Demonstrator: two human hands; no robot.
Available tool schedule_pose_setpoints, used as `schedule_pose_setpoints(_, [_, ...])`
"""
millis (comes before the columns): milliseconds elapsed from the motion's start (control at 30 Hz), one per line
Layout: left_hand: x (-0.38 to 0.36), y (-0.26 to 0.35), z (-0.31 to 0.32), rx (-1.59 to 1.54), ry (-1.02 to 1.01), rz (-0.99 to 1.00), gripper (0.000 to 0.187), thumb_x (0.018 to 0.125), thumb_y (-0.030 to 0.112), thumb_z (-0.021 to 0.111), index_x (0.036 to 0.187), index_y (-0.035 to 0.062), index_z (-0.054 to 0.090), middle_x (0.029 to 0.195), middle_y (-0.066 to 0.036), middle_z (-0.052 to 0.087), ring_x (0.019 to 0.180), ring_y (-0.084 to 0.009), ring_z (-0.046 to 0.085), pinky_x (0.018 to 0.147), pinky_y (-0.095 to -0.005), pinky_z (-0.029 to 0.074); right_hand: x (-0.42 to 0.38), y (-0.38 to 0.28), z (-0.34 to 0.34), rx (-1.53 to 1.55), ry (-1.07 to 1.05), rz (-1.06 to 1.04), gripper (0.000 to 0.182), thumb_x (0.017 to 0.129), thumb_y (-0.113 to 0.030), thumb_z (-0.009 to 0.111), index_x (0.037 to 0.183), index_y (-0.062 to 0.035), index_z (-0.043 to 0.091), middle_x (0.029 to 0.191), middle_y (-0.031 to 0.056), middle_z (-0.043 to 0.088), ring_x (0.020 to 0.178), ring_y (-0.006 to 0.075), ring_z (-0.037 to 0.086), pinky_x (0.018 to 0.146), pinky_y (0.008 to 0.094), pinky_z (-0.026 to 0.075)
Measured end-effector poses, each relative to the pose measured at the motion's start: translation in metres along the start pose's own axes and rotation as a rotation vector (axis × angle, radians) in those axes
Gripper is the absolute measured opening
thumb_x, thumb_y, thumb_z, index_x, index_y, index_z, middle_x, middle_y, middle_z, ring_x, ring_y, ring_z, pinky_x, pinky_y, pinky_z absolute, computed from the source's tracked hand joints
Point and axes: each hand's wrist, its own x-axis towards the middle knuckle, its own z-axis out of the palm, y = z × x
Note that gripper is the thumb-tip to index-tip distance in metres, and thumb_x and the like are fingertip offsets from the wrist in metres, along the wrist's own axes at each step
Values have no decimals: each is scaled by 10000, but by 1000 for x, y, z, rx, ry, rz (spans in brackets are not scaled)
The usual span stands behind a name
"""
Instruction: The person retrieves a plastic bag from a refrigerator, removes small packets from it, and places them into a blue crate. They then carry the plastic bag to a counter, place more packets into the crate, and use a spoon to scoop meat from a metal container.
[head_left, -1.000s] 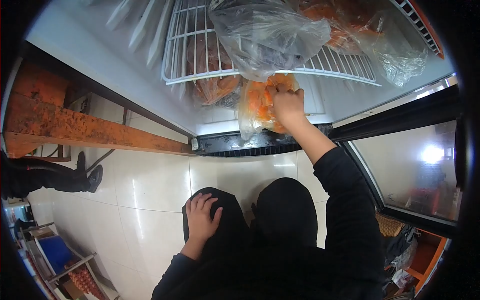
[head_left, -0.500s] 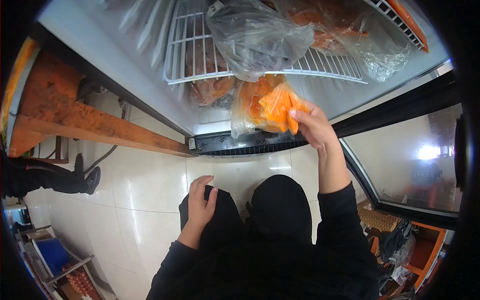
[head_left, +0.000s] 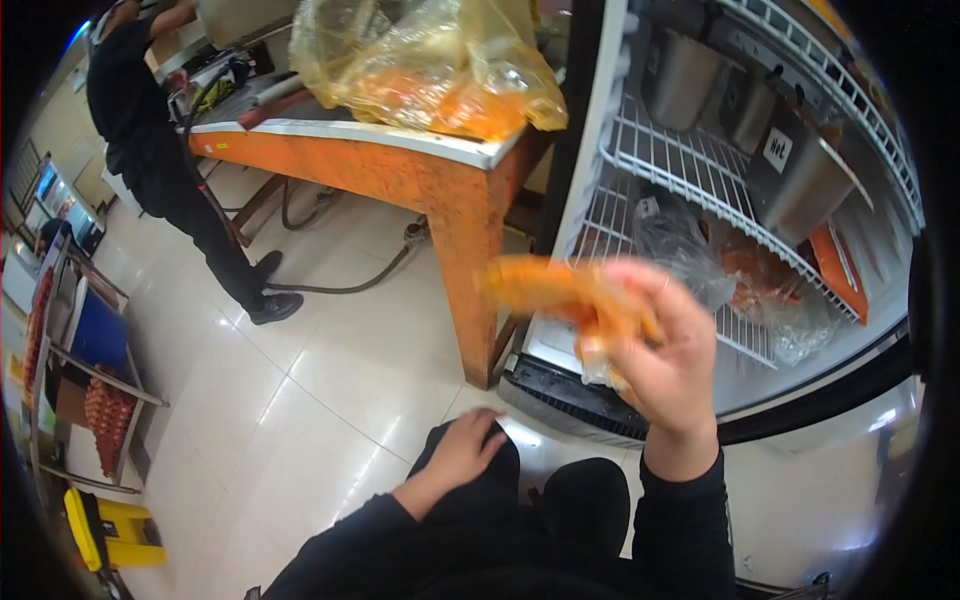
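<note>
Raised in front of the open fridge (head_left: 520, 372), my right hand (head_left: 670, 350) is closed around a piece of orange marinated meat (head_left: 560, 290). The meat is smeared by motion, and one end sticks out to the left of my fingers. My left hand (head_left: 462, 448) lies on my left knee with its fingers loosely stretched and nothing in them. Behind my right hand, bagged orange food (head_left: 765, 275) and a clear plastic bag (head_left: 670, 235) sit on the lower wire rack (head_left: 745, 335).
Steel containers (head_left: 800, 180) stand on the upper fridge rack. Left of the fridge is an orange-framed table (head_left: 340, 165) bearing a large yellowish plastic bag (head_left: 440, 75). A person in black (head_left: 150, 130) stands beyond it. A hose (head_left: 350, 288) crosses the tiled floor, and a shelf rack (head_left: 150, 398) is far left.
The view has swung left, bringing the table and person into sight. My right hand has lifted the orange meat away from the bag at the fridge bottom. My left hand stays at the knee.
</note>
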Motion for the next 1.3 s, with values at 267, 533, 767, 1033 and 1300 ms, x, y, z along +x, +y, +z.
schedule_pose_setpoints(267, [-81, -39, 31, 168, -205, 30, 328, 879, 281, 571, 1140, 83, 555, 1167, -105, 549, 1181, -284, 460, 1047, -471, 289, 156, -47, 61, 354, -156, -83, 331, 891, -148, 601, 1149, 52, 549, 1070, 103, 624, 962, 140, 618, 841, 246, 489])
schedule_pose_setpoints(533, [-89, -43, 24, 126, -155, -9, 283, 862, 270, 576, 1103, 122, 599, 1131, -65, 569, 1169, -240, 461, 1063, -447, 270, 144, -32, 84, 676, -272, 95, 422, 939, -278, 529, 1198, 53, 492, 1085, 105, 617, 948, 143, 634, 820, 275, 541])
schedule_pose_setpoints(767, [-89, -48, 26, 144, -159, 11, 269, 868, 269, 572, 1085, 115, 610, 1148, -63, 577, 1175, -264, 467, 1061, -456, 275, 135, -44, 98, 482, -144, -107, 343, 857, -177, 647, 1136, 7, 567, 1050, 91, 630, 966, 164, 613, 849, 261, 487])
schedule_pose_setpoints(1033, [-86, -57, 25, 149, -134, 18, 262, 865, 263, 566, 1077, 117, 615, 1125, -68, 592, 1182, -272, 463, 1064, -461, 269, 94, -30, 81, -1086, 288, -1389, 274, 758, -300, 683, 1026, -346, 652, 1098, -172, 605, 1008, 87, 501, 984, 419, 272])
schedule_pose_setpoints(1300, [-87, -59, 28, 148, -124, 18, 256, 861, 256, 568, 1073, 120, 617, 1118, -68, 596, 1176, -274, 464, 1064, -461, 267, 102, -21, 75, -1166, 400, -1584, 134, 863, -349, 568, 955, -418, 635, 977, -216, 539, 967, 82, 430, 1051, 400, 197])
